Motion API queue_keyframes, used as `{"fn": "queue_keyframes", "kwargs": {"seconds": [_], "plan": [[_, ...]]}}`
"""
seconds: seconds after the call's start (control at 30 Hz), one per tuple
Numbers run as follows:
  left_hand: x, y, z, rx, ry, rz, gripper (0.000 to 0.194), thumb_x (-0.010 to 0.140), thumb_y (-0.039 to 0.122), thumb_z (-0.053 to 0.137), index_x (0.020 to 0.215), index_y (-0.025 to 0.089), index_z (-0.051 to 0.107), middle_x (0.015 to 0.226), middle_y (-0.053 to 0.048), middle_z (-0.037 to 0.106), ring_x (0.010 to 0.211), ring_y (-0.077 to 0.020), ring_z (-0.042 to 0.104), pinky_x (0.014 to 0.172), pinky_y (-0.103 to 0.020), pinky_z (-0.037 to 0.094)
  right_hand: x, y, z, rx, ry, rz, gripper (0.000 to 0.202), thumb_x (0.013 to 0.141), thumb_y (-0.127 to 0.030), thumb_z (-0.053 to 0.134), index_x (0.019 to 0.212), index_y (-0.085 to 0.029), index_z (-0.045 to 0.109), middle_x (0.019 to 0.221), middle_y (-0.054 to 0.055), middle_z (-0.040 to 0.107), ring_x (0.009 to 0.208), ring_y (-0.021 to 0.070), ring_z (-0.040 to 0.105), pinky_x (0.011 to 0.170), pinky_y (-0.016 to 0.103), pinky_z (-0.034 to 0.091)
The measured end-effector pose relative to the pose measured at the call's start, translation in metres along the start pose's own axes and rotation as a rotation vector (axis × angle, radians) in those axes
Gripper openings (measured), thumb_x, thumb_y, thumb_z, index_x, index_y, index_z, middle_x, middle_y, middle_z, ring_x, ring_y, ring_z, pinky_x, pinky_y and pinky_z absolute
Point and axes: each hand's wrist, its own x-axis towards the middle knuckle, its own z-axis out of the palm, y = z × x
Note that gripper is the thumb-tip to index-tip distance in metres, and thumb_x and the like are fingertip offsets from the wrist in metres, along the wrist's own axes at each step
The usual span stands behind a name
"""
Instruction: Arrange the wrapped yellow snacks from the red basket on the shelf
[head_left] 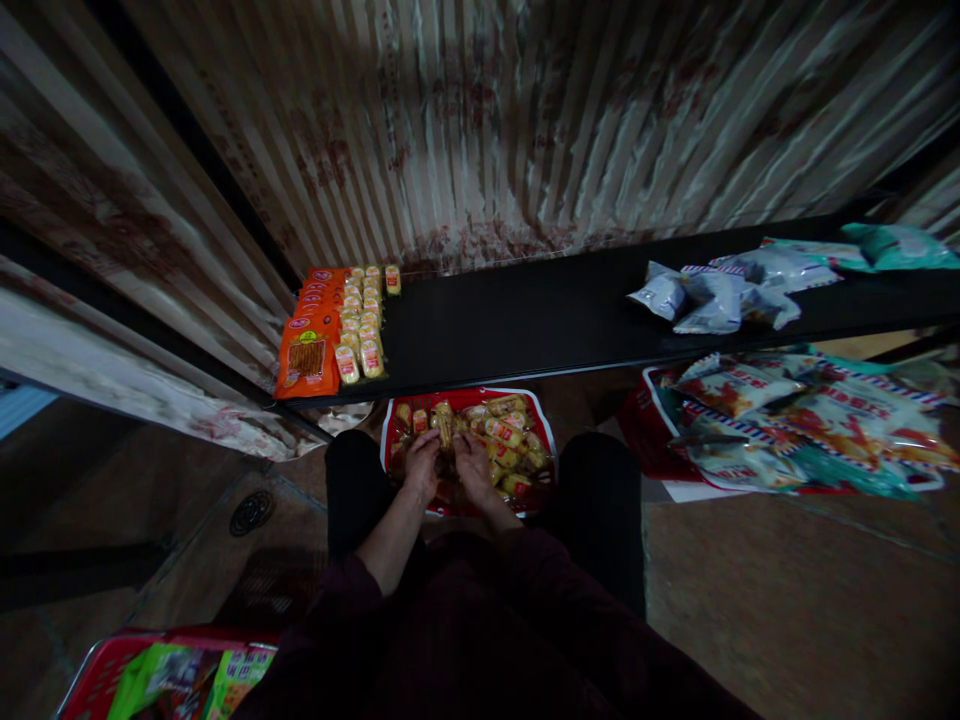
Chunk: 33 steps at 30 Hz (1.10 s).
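While we crouch over the red basket [390, 420] on the floor betw. our knees, both hands are down in it among small yellow snack packs [504, 432]. Left hand [421, 462] lies on the packs at the basket's left side, fingers curled downward; right hand [474, 466] sits just beside it, also curled into the pile. Whether either hand actually grips a pack: cannot tell, fingertips hidden in the heap & lighting dim. Hands nearly touching each other.

Far of the basket runs a black shelf [540, 315], low, against a corrugated wall [525, 120]. At shelf's left end: orange flat packs [307, 350] stacked in a row, w/ rows of the same small yellow packs [361, 335] just right of them. At shelf's right end: loose silver-white bags [712, 295], plus a teal bag [896, 245] at the far right.

On the floor right of us, under the shelf edge: a pile of larger printed bags [795, 420]. Near left corner: second red basket [105, 670] w/ green packs [161, 680] inside. Round floor drain [251, 512] to the left.
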Motion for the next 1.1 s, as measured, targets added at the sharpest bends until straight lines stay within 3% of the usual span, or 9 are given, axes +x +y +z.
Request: {"fn": "queue_keyframes", "kwargs": {"seconds": [0.27, 0.57, 0.77, 0.9, 1.1], "plan": [[-0.0037, -0.002, 0.0026, 0.043, -0.056, -0.011, 0.044, 0.055, 0.021, 0.071, 0.099, 0.016, 0.066, 0.076, -0.001, 0.068, 0.067, -0.0122, 0.061, 0.07, -0.027, 0.046, -0.0039, -0.0063, 0.0039, 0.243, -0.075, 0.103, 0.035, 0.07, -0.048, 0.06, 0.09, -0.019, 0.06, 0.09, 0.005, 0.067, 0.085, 0.0182, 0.062, 0.081, 0.032, 0.047], [0.0033, -0.0089, -0.0003, 0.163, 0.012, 0.139, 0.031, 0.061, 0.009, 0.065, 0.091, 0.018, 0.066, 0.098, -0.007, 0.066, 0.091, -0.015, 0.061, 0.088, -0.03, 0.044, -0.0018, -0.0007, 0.0048, 0.374, 0.004, 0.186, 0.032, 0.06, -0.043, 0.066, 0.081, -0.018, 0.064, 0.081, 0.003, 0.068, 0.076, 0.0177, 0.061, 0.073, 0.03, 0.047], [0.0016, -0.0082, -0.0014, 0.207, -0.048, 0.183, 0.035, 0.064, 0.009, 0.061, 0.098, 0.019, 0.065, 0.103, -0.007, 0.065, 0.096, -0.0162, 0.059, 0.089, -0.031, 0.044, -0.0001, -0.0003, 0.0019, 0.367, 0.02, 0.24, 0.031, 0.058, -0.041, 0.066, 0.078, -0.018, 0.065, 0.074, 0.002, 0.068, 0.071, 0.0168, 0.06, 0.07, 0.029, 0.046], [0.0011, -0.0079, -0.0038, 0.236, -0.081, 0.202, 0.038, 0.064, 0.008, 0.06, 0.1, 0.021, 0.065, 0.105, -0.006, 0.065, 0.098, -0.0167, 0.059, 0.089, -0.031, 0.043, -0.0005, -0.0031, -0.0004, 0.351, 0.016, 0.219, 0.035, 0.058, -0.042, 0.066, 0.085, -0.018, 0.068, 0.086, 0.004, 0.07, 0.082, 0.0189, 0.06, 0.078, 0.031, 0.046], [-0.0013, -0.005, -0.0047, 0.255, -0.083, 0.234, 0.037, 0.063, 0.005, 0.057, 0.096, 0.021, 0.066, 0.104, -0.006, 0.066, 0.1, -0.0163, 0.058, 0.092, -0.032, 0.042, -0.0042, -0.0067, -0.0025, 0.236, -0.073, 0.093, 0.039, 0.071, -0.047, 0.057, 0.097, -0.021, 0.068, 0.091, 0.005, 0.071, 0.085, 0.0195, 0.061, 0.079, 0.032, 0.047]]}}
